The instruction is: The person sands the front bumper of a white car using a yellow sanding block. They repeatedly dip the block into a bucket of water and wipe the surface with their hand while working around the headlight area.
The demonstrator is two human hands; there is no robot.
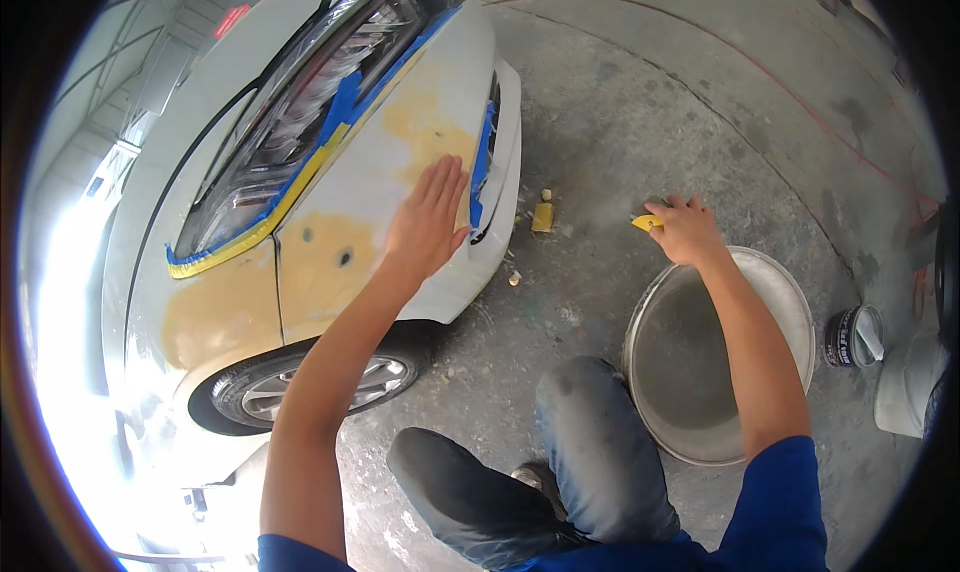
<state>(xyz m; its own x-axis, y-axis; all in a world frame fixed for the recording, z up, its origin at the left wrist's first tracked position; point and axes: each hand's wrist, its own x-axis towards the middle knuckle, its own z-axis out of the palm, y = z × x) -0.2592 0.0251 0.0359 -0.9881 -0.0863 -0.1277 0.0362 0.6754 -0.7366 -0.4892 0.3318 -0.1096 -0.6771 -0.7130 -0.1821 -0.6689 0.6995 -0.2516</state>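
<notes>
My left hand (432, 217) lies flat with fingers stretched on the white front bumper (385, 187) of a car, beside a tan filler patch (425, 122). Another tan patch (325, 262) with dark spots spreads below it, toward the wheel arch. Out to the right, my right hand (688, 230) is closed on a small yellow piece (647, 222); most of it hides in the fingers, so I cannot tell its exact kind. That hand is over the floor, just past the far rim of a round basin (680, 362) with grey, murky contents. My right forearm crosses above the basin.
Blue and yellow masking tape (310, 177) edges the headlight (300, 102). A yellow block (543, 217) and scraps lie on the concrete floor (600, 142). Right of the basin stand a dark can (850, 337) and a whitish bucket (903, 392). A red hose (720, 44) curves across the floor.
</notes>
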